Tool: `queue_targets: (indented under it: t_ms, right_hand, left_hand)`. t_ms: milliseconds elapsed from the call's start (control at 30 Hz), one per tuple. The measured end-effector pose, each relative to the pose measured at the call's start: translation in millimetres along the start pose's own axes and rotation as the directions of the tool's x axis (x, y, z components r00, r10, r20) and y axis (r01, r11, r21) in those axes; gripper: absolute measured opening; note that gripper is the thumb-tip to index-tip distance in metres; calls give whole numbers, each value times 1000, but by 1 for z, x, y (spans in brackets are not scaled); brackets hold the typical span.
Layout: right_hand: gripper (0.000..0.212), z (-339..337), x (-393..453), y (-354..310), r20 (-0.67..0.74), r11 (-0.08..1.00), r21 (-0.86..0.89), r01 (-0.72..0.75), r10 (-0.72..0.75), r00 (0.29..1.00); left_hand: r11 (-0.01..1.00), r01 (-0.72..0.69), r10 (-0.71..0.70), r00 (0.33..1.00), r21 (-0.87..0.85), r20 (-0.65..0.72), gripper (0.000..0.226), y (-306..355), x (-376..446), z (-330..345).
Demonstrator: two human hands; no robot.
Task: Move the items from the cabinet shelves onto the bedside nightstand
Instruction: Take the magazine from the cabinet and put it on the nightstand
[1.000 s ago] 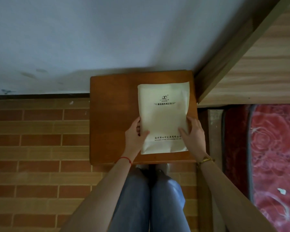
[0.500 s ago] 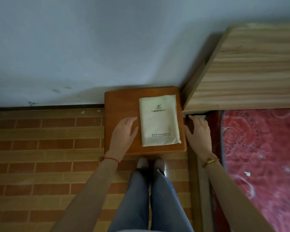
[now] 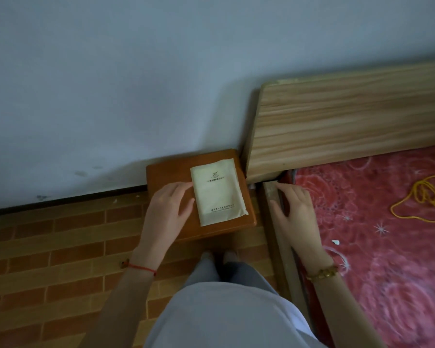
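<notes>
The left hand (image 3: 167, 212) hovers over the nightstand (image 3: 166, 174), fingers loosely spread, holding nothing — just beside the cream packet (image 3: 217, 190), which lies flat toward its right edge. The headboard (image 3: 349, 121) crowds its right corner. The right hand (image 3: 296, 212), fingers spread, is over the bed rail (image 3: 284, 247); a yellow cord (image 3: 422, 199) lies on the red mattress (image 3: 387, 247).

— What's different from a second ago?
— Both hands have let go of the cream packet (image 3: 217, 190): left hand (image 3: 167, 212) beside it, right hand (image 3: 295, 212) over the bed frame (image 3: 271, 194)
</notes>
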State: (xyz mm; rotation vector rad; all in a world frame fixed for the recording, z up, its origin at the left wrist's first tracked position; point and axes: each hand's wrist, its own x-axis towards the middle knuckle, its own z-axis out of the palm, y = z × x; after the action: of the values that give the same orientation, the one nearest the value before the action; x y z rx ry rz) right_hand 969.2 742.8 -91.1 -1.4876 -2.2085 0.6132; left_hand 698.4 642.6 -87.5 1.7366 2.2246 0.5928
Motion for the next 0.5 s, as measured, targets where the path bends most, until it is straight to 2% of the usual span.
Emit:
queue_targets:
  t_ms: [133,300,500]
  right_hand:
    - [37,-18,-16,-5,-49,999,-38,-11,10,999]
    - [36,-32,-43,-12,-137,990,-70,-124,113,984]
    - [36,-16,-92,-52,-309,941,-53,-335,304,901]
  left_hand:
    - [996,-80,80,997,-31,-3,39,15,4,-10]
    - [977,-209,211,976,-48,53,40,21,17,-19]
    - [905,-417,426,890,-84,163,39,12,39,-35]
